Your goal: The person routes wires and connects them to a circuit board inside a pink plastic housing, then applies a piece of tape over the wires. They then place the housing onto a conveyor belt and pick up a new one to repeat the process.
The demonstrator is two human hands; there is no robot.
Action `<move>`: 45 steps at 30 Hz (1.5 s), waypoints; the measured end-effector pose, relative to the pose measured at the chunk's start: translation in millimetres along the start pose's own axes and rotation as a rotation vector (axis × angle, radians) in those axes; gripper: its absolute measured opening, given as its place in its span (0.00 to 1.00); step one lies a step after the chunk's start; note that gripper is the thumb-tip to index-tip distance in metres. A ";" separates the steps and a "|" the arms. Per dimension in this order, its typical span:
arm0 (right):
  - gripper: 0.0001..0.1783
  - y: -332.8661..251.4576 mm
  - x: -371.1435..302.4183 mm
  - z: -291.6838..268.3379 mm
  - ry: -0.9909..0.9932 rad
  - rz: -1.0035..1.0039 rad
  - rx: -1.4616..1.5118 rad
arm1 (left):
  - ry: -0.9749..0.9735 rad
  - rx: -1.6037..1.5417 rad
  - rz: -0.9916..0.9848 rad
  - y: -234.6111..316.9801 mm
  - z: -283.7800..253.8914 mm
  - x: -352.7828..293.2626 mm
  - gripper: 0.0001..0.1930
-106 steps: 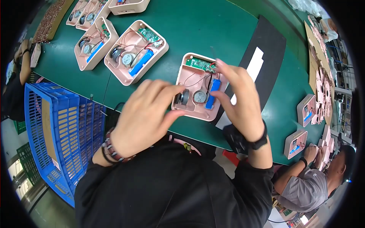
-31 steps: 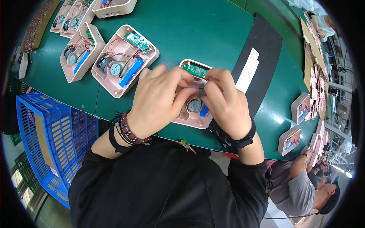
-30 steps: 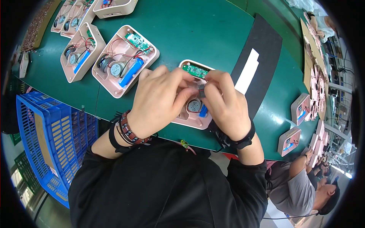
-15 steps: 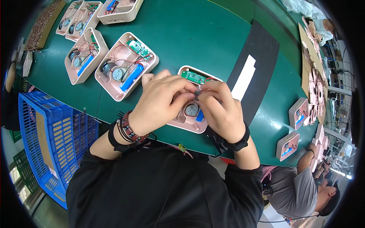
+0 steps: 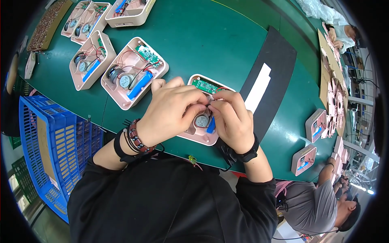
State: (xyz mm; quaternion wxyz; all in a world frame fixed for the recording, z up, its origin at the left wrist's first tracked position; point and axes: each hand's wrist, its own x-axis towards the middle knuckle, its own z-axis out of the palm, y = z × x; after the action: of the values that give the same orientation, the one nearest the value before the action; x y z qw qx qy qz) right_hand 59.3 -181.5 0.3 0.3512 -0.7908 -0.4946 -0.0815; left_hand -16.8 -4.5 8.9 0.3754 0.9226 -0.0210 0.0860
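An open pink housing lies on the green table in front of me. Inside it I see a green circuit board, a round grey motor, a blue cell and red wires. My left hand covers the housing's left half, its fingertips pinched over the motor. My right hand rests on the right side, fingers meeting the left ones above the motor. Both hands touch the housing's inner parts; what lies under the fingers is hidden.
Several more open pink housings stand in a row to the upper left. A black mat with a white strip lies to the right. A blue crate sits below the table's left edge. Another person sits at lower right.
My hands have stayed on the housing, fingers working closer together over the motor. The view has shifted a little, and the housing now sits slightly lower in the picture.
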 end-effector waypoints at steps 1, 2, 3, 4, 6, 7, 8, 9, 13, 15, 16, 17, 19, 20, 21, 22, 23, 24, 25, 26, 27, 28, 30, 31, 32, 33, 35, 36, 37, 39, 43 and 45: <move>0.10 0.0 0.1 0.1 0.002 0.013 0.013 | 0.002 0.013 0.014 0.2 -0.1 0.0 0.02; 0.10 -0.2 0.3 0.0 0.003 0.026 0.025 | 0.003 0.026 0.030 0.6 -0.2 -0.1 0.02; 0.10 -1.0 0.8 0.1 0.005 0.027 0.022 | 0.005 0.038 0.046 1.2 -0.2 -0.1 0.02; 0.10 -1.9 2.0 1.2 0.018 0.061 0.030 | 0.006 0.039 0.049 1.3 0.1 0.1 0.02; 0.11 -3.0 4.0 1.9 0.045 0.129 0.046 | 0.042 0.016 0.030 1.7 1.6 -0.4 0.03; 0.11 -2.7 4.0 1.5 0.048 0.126 0.044 | 0.061 0.004 0.021 2.2 2.0 -0.6 0.03; 0.11 -2.3 3.3 1.4 0.057 0.112 0.042 | 0.064 0.006 0.025 3.2 2.1 -1.0 0.03; 0.11 -1.9 2.5 0.9 0.066 0.098 0.038 | 0.062 0.022 0.017 4.7 2.1 -0.9 0.03; 0.12 -1.3 -0.5 0.8 0.056 0.028 0.020 | 0.079 0.080 0.010 6.4 1.9 0.4 0.04; 0.12 -2.2 -0.4 1.4 0.046 0.005 0.017 | 0.099 0.126 0.020 5.5 2.4 -0.9 0.05; 0.12 -2.3 0.4 2.0 0.033 0.027 0.050 | 0.100 0.127 0.021 4.8 2.6 -1.3 0.05; 0.12 -2.2 1.4 2.6 0.020 0.049 0.083 | 0.113 0.132 0.034 4.0 2.9 -1.7 0.05; 0.12 -0.5 2.0 3.7 0.009 0.074 0.115 | 0.136 0.142 0.061 2.9 3.1 -2.3 0.05; 0.12 2.1 0.8 4.8 0.017 0.085 0.141 | 0.134 0.142 0.063 3.4 2.2 -2.4 0.05; 0.13 4.6 -0.5 5.8 0.026 0.096 0.166 | 0.111 0.121 0.035 4.6 0.5 -2.5 0.06; 0.13 5.6 -1.4 6.1 0.035 0.107 0.191 | 0.089 0.100 0.007 5.9 -1.2 -2.5 0.06; 0.13 5.3 -1.8 5.6 0.038 0.110 0.190 | 0.066 0.078 -0.021 6.7 -1.9 -2.4 0.06; 0.13 4.7 -1.3 5.1 0.035 0.108 0.172 | 0.067 0.079 -0.019 6.7 -2.0 -2.5 0.06; 0.13 4.0 -0.6 4.3 0.033 0.106 0.153 | 0.072 0.077 0.000 6.3 -1.4 -2.5 0.06; 0.12 3.3 0.0 3.4 0.030 0.104 0.134 | 0.078 0.074 0.020 6.0 -0.5 -2.6 0.06; 0.12 2.3 0.7 2.3 0.032 0.103 0.133 | 0.084 0.071 0.040 5.8 0.4 -2.7 0.06; 0.12 1.0 1.4 0.8 0.028 0.091 0.051 | 0.085 0.072 0.043 5.9 1.7 -2.6 0.06; 0.10 0.1 2.0 -0.5 0.019 0.063 -0.109 | 0.117 0.119 0.086 6.3 5.9 -2.4 0.05; 0.10 0.0 2.1 0.1 0.020 0.062 -0.110 | 0.134 0.143 0.108 6.7 6.8 -2.3 0.05; 0.10 -0.2 2.2 1.5 0.042 0.054 -0.118 | 0.135 0.144 0.108 7.5 6.1 -1.6 0.05; 0.09 -0.4 2.2 2.9 0.064 0.046 -0.127 | 0.121 0.143 0.107 8.4 4.4 -0.2 0.05; 0.09 -1.4 1.8 2.8 0.084 0.040 -0.136 | 0.091 0.136 0.104 9.0 1.9 2.6 0.04; 0.09 -2.4 1.8 1.9 0.100 0.022 -0.148 | 0.092 0.136 0.103 7.5 1.9 3.6 0.04; 0.09 -3.3 1.8 1.1 0.115 0.005 -0.160 | 0.074 0.080 0.092 5.1 2.1 4.8 0.04; 0.09 -3.4 0.7 0.8 0.129 -0.011 -0.171 | 0.038 -0.032 0.071 1.9 2.3 5.6 0.04; 0.09 -0.3 -3.4 0.3 0.153 -0.025 -0.163 | 0.034 -0.025 0.056 3.8 2.4 3.0 0.03; 0.07 -1.0 -3.3 -1.9 0.118 -0.125 -0.284 | 0.033 -0.008 0.061 3.3 1.3 2.1 0.03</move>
State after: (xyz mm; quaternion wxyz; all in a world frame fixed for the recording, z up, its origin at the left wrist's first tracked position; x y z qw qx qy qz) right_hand 57.3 -184.8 0.6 0.2584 -0.7939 -0.5051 -0.2187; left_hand -14.9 -7.7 10.6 0.3766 0.9185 -0.0435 0.1124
